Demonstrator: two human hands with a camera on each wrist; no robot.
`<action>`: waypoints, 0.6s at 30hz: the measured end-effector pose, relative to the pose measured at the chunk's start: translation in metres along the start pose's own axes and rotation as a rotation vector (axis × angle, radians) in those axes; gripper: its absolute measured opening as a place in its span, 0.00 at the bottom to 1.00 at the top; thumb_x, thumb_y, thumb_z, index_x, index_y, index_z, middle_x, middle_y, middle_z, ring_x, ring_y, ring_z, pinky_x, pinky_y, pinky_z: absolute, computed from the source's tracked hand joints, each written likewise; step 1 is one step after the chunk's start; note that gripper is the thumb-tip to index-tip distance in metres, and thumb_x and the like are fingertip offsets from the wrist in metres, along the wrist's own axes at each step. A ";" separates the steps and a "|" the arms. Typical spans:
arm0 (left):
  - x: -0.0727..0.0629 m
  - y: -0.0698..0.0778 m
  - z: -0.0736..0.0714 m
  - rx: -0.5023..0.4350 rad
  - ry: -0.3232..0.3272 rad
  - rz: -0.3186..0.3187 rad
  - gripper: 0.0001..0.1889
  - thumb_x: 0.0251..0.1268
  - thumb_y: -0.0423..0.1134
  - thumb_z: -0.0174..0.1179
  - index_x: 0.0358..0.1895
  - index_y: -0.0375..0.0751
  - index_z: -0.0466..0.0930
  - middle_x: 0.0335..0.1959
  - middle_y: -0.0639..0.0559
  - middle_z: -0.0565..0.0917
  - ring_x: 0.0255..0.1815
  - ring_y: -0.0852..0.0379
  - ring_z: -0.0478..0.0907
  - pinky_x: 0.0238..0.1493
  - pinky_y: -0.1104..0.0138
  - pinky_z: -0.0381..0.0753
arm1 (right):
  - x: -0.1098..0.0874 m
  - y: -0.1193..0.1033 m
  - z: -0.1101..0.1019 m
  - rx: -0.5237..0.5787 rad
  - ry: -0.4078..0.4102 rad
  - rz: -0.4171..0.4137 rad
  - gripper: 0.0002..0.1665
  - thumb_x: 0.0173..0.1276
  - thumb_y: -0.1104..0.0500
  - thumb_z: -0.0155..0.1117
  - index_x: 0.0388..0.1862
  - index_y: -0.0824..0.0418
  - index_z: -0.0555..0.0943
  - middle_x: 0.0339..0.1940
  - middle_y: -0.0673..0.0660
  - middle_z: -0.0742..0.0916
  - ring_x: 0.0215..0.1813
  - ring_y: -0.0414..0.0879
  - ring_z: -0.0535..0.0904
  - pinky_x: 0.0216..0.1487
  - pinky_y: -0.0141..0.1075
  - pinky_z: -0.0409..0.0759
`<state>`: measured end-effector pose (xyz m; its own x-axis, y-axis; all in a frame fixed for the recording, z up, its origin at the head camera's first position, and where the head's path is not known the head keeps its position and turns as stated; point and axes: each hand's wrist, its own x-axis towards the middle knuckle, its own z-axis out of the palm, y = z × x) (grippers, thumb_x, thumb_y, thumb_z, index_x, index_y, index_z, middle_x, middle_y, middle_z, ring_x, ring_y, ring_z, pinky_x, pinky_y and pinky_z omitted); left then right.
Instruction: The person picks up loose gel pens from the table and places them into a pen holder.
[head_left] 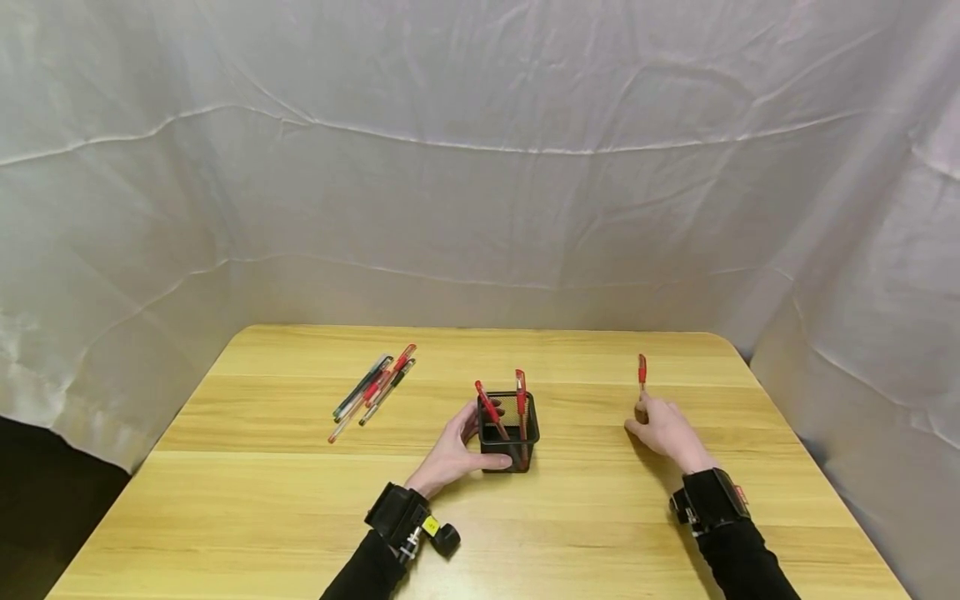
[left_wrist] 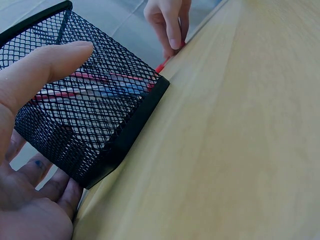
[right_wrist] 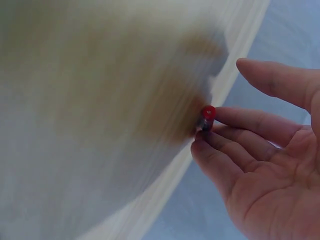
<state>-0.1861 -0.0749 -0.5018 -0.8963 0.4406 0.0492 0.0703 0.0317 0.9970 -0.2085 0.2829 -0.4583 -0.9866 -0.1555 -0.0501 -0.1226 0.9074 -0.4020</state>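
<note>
My left hand point(head_left: 453, 458) grips a black mesh pen holder point(left_wrist: 112, 115), thumb across the near side and fingers round the far left side. The holder stands upright on the table, with two red-capped pens inside: one pen point(head_left: 490, 405) leans left and the other pen point(head_left: 521, 393) is nearly vertical. Off to the right, my right hand point(head_left: 663, 428) touches a single red pen point(head_left: 642, 370) lying on the table, its cap pointing away from me. In the right wrist view the fingertips meet the red end point(right_wrist: 208, 112) of this pen, while the thumb point(right_wrist: 272, 80) stands apart.
A loose pile of several pens point(head_left: 382, 385), with red, black and dark green caps, lies on the left of the wooden table point(head_left: 247, 500). Pale cloth point(head_left: 480, 200) hangs behind the table and along both sides. Each wrist wears a black camera band point(head_left: 397, 512).
</note>
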 end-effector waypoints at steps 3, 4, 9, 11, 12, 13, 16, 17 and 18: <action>0.000 -0.001 0.000 0.007 0.001 0.004 0.47 0.52 0.38 0.77 0.76 0.43 0.61 0.73 0.45 0.71 0.77 0.47 0.64 0.81 0.48 0.58 | -0.006 -0.004 0.002 0.027 0.030 -0.019 0.19 0.69 0.64 0.63 0.20 0.60 0.66 0.67 0.82 0.72 0.26 0.47 0.65 0.28 0.31 0.58; 0.000 -0.001 0.000 0.009 -0.001 0.007 0.47 0.52 0.38 0.77 0.76 0.43 0.61 0.74 0.44 0.71 0.77 0.47 0.64 0.81 0.48 0.57 | -0.008 -0.006 0.002 0.032 0.042 -0.027 0.20 0.69 0.64 0.63 0.19 0.59 0.66 0.65 0.82 0.73 0.26 0.47 0.68 0.27 0.31 0.56; 0.000 -0.001 0.000 0.007 -0.004 0.010 0.48 0.52 0.38 0.77 0.77 0.43 0.60 0.74 0.44 0.71 0.78 0.47 0.64 0.81 0.48 0.57 | -0.016 -0.015 0.001 0.024 0.072 -0.036 0.10 0.66 0.66 0.66 0.24 0.62 0.80 0.46 0.71 0.88 0.32 0.50 0.74 0.30 0.33 0.57; 0.000 0.000 0.000 0.005 -0.006 0.012 0.48 0.52 0.38 0.77 0.77 0.43 0.60 0.74 0.44 0.70 0.78 0.47 0.64 0.81 0.48 0.57 | -0.019 -0.018 0.000 0.023 0.070 -0.034 0.06 0.66 0.66 0.67 0.29 0.63 0.86 0.39 0.66 0.88 0.30 0.47 0.70 0.32 0.34 0.60; 0.000 0.000 0.000 0.004 -0.007 0.010 0.48 0.52 0.38 0.77 0.77 0.43 0.60 0.74 0.44 0.70 0.78 0.48 0.63 0.81 0.49 0.57 | -0.020 -0.020 -0.001 0.022 0.072 -0.036 0.05 0.65 0.66 0.67 0.31 0.63 0.88 0.37 0.63 0.88 0.30 0.46 0.70 0.32 0.35 0.61; 0.000 0.000 0.000 0.004 -0.007 0.010 0.48 0.52 0.38 0.77 0.77 0.43 0.60 0.75 0.44 0.70 0.78 0.48 0.63 0.81 0.49 0.56 | -0.022 -0.022 -0.001 0.025 0.073 -0.040 0.06 0.66 0.66 0.67 0.31 0.63 0.89 0.36 0.62 0.89 0.30 0.46 0.70 0.32 0.34 0.62; 0.000 0.001 0.000 0.004 -0.004 0.002 0.49 0.52 0.39 0.78 0.78 0.44 0.59 0.75 0.46 0.70 0.79 0.47 0.62 0.82 0.48 0.56 | -0.024 -0.026 -0.002 0.042 0.082 -0.040 0.09 0.66 0.66 0.66 0.28 0.60 0.89 0.32 0.58 0.90 0.29 0.44 0.71 0.32 0.34 0.63; -0.001 0.001 0.000 0.004 -0.001 -0.002 0.50 0.52 0.39 0.78 0.78 0.44 0.59 0.75 0.47 0.70 0.79 0.47 0.62 0.82 0.48 0.55 | -0.024 -0.026 -0.002 0.052 0.085 -0.035 0.10 0.67 0.66 0.65 0.26 0.59 0.88 0.28 0.56 0.90 0.28 0.43 0.73 0.32 0.33 0.64; -0.001 0.001 0.000 0.005 0.002 -0.006 0.50 0.52 0.39 0.78 0.78 0.44 0.58 0.75 0.48 0.70 0.79 0.47 0.62 0.82 0.48 0.55 | -0.024 -0.027 -0.002 0.062 0.087 -0.029 0.12 0.68 0.65 0.64 0.25 0.58 0.88 0.25 0.54 0.89 0.27 0.42 0.73 0.32 0.32 0.64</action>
<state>-0.1855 -0.0755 -0.5010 -0.8976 0.4387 0.0436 0.0675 0.0389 0.9970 -0.1820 0.2630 -0.4447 -0.9886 -0.1446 0.0409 -0.1472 0.8765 -0.4583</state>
